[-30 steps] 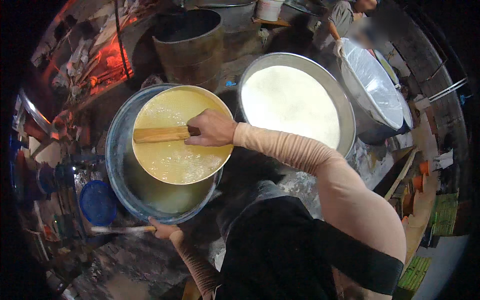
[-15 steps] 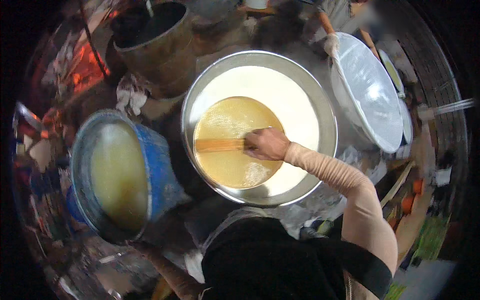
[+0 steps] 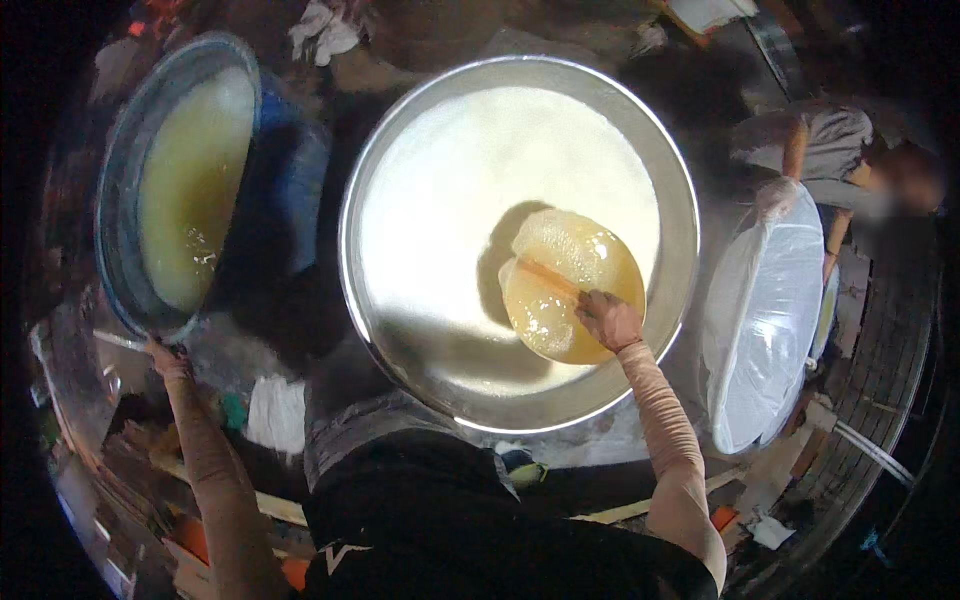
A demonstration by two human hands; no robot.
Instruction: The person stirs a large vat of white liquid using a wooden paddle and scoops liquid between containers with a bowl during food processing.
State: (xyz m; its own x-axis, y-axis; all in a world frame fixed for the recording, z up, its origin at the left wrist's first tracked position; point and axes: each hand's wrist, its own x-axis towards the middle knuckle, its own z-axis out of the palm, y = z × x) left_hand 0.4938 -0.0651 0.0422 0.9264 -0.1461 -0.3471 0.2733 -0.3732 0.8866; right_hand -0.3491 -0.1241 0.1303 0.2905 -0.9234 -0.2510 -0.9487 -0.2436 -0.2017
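It is a dim, crowded workroom, with clutter pressed in around the big vessels and scraps of white cloth lying on the floor below them. A second ago the scoop sat over the blue tub of yellowish liquid; half a second ago it had crossed to the steel pan, near the middle. Now the scoop, a round amber bowl with a wooden bar across it, sits toward the right side of the steel pan, down in the pale, milky liquid, froth clinging to its upper edge. The right hand is closed around the near end of the bar. So the liquid looks to be going from tub to pan, and I would judge this load is being tipped out or has just been.

The left hand rests at the lower rim of the tub; it has reached there from lower down, and its fingers are too dark for me to say whether they clasp the rim or only touch it.

To the right stands a white bin lined with plastic, and another person's hand is on its top edge. The room's edges are black, and the pan's stand is hidden.
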